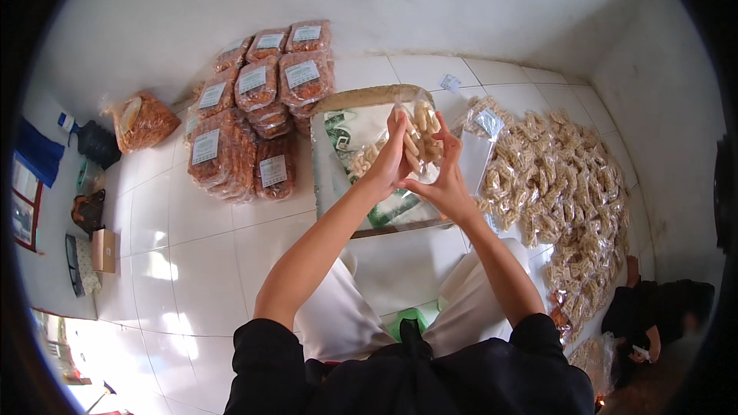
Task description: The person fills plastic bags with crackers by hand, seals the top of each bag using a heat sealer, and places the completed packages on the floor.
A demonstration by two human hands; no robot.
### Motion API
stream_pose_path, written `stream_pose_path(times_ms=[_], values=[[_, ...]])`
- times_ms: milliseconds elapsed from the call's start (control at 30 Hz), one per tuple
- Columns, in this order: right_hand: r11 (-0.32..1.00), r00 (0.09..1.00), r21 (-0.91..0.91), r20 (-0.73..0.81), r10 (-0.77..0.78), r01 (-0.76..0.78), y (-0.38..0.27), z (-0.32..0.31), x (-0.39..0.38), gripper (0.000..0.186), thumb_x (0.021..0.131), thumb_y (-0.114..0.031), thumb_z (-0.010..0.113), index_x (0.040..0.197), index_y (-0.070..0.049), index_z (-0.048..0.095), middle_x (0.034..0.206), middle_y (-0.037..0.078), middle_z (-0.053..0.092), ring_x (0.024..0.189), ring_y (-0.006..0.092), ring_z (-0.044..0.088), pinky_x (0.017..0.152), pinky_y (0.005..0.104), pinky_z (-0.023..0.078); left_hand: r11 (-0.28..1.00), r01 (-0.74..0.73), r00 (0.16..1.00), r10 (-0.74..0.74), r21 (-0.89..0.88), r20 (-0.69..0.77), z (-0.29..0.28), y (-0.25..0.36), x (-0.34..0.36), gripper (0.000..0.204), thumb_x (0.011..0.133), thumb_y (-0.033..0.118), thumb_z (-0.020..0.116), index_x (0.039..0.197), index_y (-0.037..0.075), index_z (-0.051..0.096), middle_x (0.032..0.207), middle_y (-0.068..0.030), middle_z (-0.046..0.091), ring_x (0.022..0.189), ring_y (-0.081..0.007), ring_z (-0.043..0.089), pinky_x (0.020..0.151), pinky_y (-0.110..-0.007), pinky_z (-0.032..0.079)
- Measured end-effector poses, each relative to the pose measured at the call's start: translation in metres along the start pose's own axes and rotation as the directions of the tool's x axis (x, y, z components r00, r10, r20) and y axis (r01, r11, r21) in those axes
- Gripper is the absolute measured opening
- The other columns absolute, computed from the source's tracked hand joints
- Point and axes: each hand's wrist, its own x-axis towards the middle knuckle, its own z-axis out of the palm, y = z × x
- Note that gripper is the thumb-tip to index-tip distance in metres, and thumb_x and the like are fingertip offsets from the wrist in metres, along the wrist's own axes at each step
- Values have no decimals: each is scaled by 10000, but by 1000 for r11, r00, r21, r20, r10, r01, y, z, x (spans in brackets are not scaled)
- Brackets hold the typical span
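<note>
Over the low table (300, 177), I have a small clear plastic bag of beige finger-shaped pieces (421, 138) between my two hands. My left hand (393, 157) grips its left side with the fingers pointing up. On the other side my right hand (447, 177) curves round the bag, thumb apart from the fingers, fingertips against the plastic. More pale pieces in clear plastic (364, 161) lie on the table's white and green top, left of my left wrist. Whether they are loose or bagged is hard to tell.
Stacked packs of reddish-brown food (254, 100) with white labels stand beyond the table's left side. A large heap of small clear bags (553, 184) covers the floor at right. Another person in black (653, 315) sits at the lower right. A cardboard box (104, 250) stands far left.
</note>
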Motion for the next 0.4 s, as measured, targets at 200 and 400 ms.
stream_pose_path(times_ms=[200, 400], values=[[996, 988, 57, -132, 74, -67, -5, 4, 11, 885, 675, 2, 742, 1379, -76, 211, 1401, 141, 327, 1239, 275, 403, 998, 382, 383, 987, -43, 997, 31, 158, 74, 2, 1, -3, 664, 890, 608, 323, 1337, 117, 311, 1250, -72, 452, 1114, -186, 502, 905, -324, 444], [996, 999, -82, 3, 35, -34, -6, 11, 14, 825, 678, -14, 725, 1373, -72, 285, 1407, 113, 339, 1228, 292, 423, 999, 374, 379, 966, -255, 954, 260, 50, -150, -3, 18, 10, 728, 768, 305, 717, 1354, 197, 297, 1116, -79, 526, 975, -170, 550, 756, -319, 496]])
